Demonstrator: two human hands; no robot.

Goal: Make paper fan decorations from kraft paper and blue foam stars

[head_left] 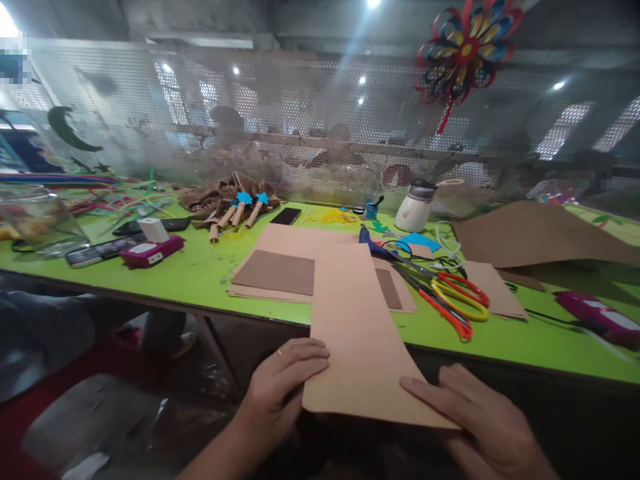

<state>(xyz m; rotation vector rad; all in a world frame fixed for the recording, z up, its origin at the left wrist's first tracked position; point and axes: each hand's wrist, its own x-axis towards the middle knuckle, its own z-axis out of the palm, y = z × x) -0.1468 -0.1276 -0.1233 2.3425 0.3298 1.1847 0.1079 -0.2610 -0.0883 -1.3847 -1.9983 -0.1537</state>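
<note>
A long tan sheet of card (pixel 350 333) stretches from the table toward me, its near end past the table's front edge. My left hand (pixel 285 373) grips its left side, fingers on top and the thumb hidden below. On the near right corner my right hand (pixel 480 413) is closed, index finger on top and the rest partly under or curled. Beneath the sheet's far end lies a stack of tan card (pixel 285 237) with a brown piece (pixel 275 272) on it. Several scissors with red and yellow handles (pixel 460 297) lie to the right, beside a blue glue gun (pixel 367 239).
A green table (pixel 200 280) spans the view. On its left are a glass jar (pixel 43 220), a magenta power strip (pixel 153 252) and paper rolls with blue shapes (pixel 243 207). A white bottle (pixel 414 208), large brown paper (pixel 540 233) and another power strip (pixel 597 317) stand or lie right.
</note>
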